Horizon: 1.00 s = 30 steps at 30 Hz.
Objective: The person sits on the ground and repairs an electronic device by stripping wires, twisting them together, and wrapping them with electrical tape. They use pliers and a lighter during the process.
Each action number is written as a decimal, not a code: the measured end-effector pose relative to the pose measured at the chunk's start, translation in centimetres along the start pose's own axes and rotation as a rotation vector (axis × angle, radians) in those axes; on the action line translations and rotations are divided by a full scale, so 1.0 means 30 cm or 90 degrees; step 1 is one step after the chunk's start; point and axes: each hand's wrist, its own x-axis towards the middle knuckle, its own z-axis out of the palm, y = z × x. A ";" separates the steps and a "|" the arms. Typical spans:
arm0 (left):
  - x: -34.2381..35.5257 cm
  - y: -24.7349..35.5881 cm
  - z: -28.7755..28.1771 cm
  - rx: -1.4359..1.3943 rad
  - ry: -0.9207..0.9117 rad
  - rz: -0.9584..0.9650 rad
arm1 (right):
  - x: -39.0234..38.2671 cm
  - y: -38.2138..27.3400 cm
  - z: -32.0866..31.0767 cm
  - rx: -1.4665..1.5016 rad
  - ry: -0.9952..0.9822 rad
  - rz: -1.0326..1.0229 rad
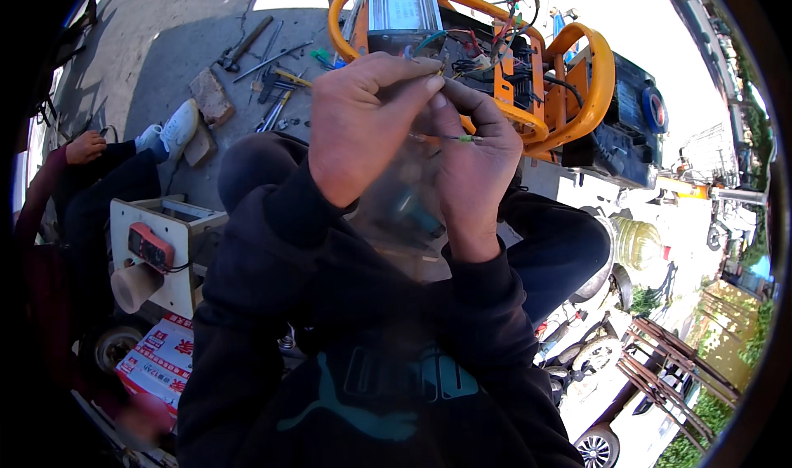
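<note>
Wire (444,70) sits between left hand (361,122) and right hand (477,167), pinched by both.

This looks like an outdoor repair spot. A hammer (249,39) lies on concrete ground (177,51) far left; a meter (148,247) is at left, a car wheel (596,450) near right.

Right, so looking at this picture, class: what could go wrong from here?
The thin wire pinched between the left hand and right hand could slip. The loose wires bunched at the orange frame might get mixed up. Someone could perhaps trip on the hammer lying on the ground.
</note>
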 end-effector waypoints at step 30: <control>-0.011 0.008 -0.010 0.260 0.000 0.198 | 0.020 0.030 -0.001 0.265 0.045 0.147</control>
